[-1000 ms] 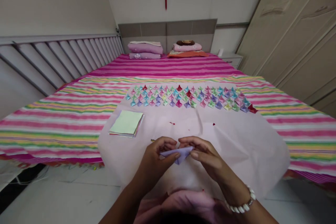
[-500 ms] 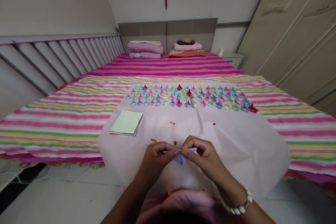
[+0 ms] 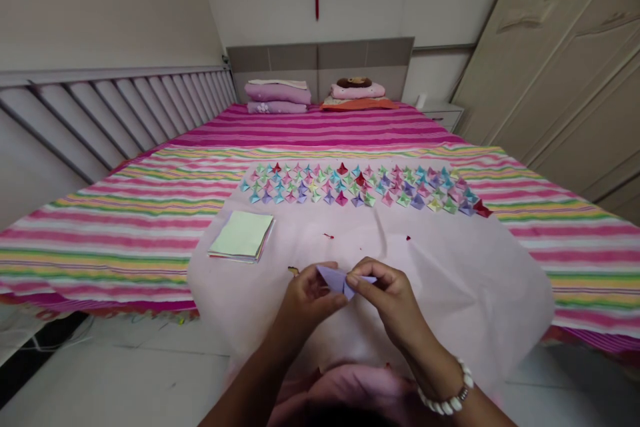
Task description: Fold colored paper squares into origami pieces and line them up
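- A pale pink sheet-like surface (image 3: 450,267) lies over a bed with a striped, multicoloured bedspread (image 3: 125,227); a person works at its near edge with bare hands.
- The piece in hand, a purple folded paper shape with pointed wings (image 3: 333,278), is held up above the surface, towards the middle of its near edge.
- The right hand (image 3: 383,288), with a white beaded bracelet (image 3: 447,403) on its wrist, has thumb and forefinger closed in a pinch on the purple shape, near its centre fold.
- The left hand (image 3: 313,297) is half curled, fingers behind the shape's left wing and thumb at its lower point; whether it grips or merely steadies the paper, I cannot tell.
- Done, by the look of it: several close rows of small pointed folded paper pieces (image 3: 361,179), in blue, pink, green, purple, yellow and red, lined up along the far edge.
- Apparently left: a stack of flat square paper sheets, pale green on top (image 3: 243,233), beside the left edge, nearer than the rows.
- The purple shape seems well along in folding, with its wings formed; remaining folds cannot be judged.
- Tiny dark red scraps (image 3: 329,236) lie between rows and hands.
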Motion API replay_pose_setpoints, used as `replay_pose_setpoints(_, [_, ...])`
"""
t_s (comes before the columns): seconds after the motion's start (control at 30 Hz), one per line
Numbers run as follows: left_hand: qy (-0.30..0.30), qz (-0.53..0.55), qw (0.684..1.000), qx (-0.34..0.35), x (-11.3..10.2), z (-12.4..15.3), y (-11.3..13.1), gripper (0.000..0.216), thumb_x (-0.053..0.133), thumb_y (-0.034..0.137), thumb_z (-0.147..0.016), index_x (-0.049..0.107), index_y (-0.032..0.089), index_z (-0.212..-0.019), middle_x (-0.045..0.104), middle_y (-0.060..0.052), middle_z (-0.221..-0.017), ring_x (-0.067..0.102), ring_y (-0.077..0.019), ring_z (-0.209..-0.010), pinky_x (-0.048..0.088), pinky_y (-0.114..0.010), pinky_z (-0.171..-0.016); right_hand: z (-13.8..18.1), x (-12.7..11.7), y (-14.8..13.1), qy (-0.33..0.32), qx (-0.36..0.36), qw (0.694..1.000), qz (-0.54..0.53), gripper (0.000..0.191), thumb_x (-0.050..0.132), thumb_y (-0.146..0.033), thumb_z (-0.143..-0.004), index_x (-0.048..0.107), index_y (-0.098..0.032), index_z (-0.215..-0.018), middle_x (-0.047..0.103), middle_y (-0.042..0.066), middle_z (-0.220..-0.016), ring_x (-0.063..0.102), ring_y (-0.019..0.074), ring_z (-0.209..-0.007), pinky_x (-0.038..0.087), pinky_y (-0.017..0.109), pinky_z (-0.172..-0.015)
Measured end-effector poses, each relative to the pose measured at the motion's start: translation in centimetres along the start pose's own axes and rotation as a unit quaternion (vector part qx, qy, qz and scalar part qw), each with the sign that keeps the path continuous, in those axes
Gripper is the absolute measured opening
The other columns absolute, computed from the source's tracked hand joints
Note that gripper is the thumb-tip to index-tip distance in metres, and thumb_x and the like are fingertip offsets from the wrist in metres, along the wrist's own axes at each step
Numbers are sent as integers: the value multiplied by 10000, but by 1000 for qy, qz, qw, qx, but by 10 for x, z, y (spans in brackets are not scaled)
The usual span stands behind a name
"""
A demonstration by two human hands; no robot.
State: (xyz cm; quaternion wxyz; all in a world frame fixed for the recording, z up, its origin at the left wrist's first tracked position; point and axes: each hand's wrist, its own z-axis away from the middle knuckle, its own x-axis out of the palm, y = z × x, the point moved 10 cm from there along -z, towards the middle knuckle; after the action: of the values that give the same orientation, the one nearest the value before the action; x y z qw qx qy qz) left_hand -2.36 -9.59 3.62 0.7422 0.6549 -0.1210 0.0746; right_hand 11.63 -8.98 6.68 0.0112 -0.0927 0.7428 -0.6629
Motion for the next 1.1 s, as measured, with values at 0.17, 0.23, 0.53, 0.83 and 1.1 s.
replay_pose_setpoints(0.17, [23, -59, 998, 28, 1, -1, -8, 302, 814, 325, -601, 723, 158, -835, 729, -75, -902, 659, -228, -872, 495, -345, -821, -1, -1, -1, 11, -8, 1000, 3, 127, 734, -297, -735, 702, -191, -673, 616, -9, -658, 539, 135, -646, 412, 257, -615])
replay_pose_setpoints(0.23, [46, -74, 995, 56, -5, -1, -4, 415, 857, 272, -524, 716, 178, -903, 711, -80, -1026, 645, -235, -938, 491, -343, -844, -1, -1, 0, 7, -3, 1000, 4, 119, 743, -296, -724, 708, -191, -680, 623, -6, -657, 543, 137, -644, 415, 259, -612])
replay_pose_setpoints(0.53, [-11, -51, 998, 26, 5, 0, -7, 225, 773, 316, -659, 736, 151, -807, 745, -53, -801, 660, -209, -797, 497, -345, -793, 0, -3, 3, 21, -5, 1000, 5, 131, 781, -309, -686, 711, -203, -650, 644, 4, -661, 563, 152, -652, 445, 285, -631])
replay_pose_setpoints(0.83, [12, -100, 994, 34, -9, 2, 15, 159, 733, 321, -709, 731, 164, -735, 696, -20, -704, 603, -157, -701, 453, -256, -677, -1, -11, -5, -8, -1, 997, 73, 189, 761, -333, -698, 687, -180, -617, 613, -3, -602, 517, 137, -600, 414, 279, -607])
replay_pose_setpoints(1.1, [91, -14, 996, 12, -28, -1, 5, 196, 824, 261, -572, 675, 148, -630, 614, 32, -542, 527, -87, -546, 405, -203, -573, 2, -5, -6, -31, 16, 993, 115, 296, 752, -386, -697, 601, -174, -557, 560, -17, -557, 479, 132, -573, 391, 269, -580])
